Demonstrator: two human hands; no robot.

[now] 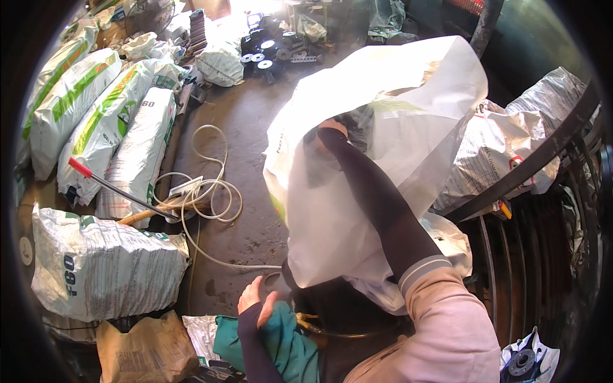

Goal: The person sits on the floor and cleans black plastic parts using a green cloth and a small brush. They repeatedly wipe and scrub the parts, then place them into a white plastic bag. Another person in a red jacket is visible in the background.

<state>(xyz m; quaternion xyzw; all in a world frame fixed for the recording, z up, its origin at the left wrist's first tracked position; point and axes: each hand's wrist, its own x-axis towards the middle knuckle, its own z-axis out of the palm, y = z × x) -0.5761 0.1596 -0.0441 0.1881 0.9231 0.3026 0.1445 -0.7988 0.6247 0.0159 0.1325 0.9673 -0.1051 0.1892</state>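
Note:
A large white plastic sack [332,217] stands with its mouth spread wide in front of me. My right arm, in a dark sleeve, reaches into it. Only the back of my right hand [333,126] shows inside; its fingers are hidden. Dark, blurred contents [359,121] lie beside that hand. Down at the lower middle, my left hand [257,299] is open, its thumb apart from the fingers, holding nothing. It is close to a teal cloth [290,338] and left of the sack's base.
Full white sacks [108,274] line the left side, with a brown paper bag [147,348] at lower left. A pale hose [220,191] coils on the floor by a red-handled rod [121,188]. Black metal railing [530,163] stands at right. Dark round parts [265,54] lie at the back.

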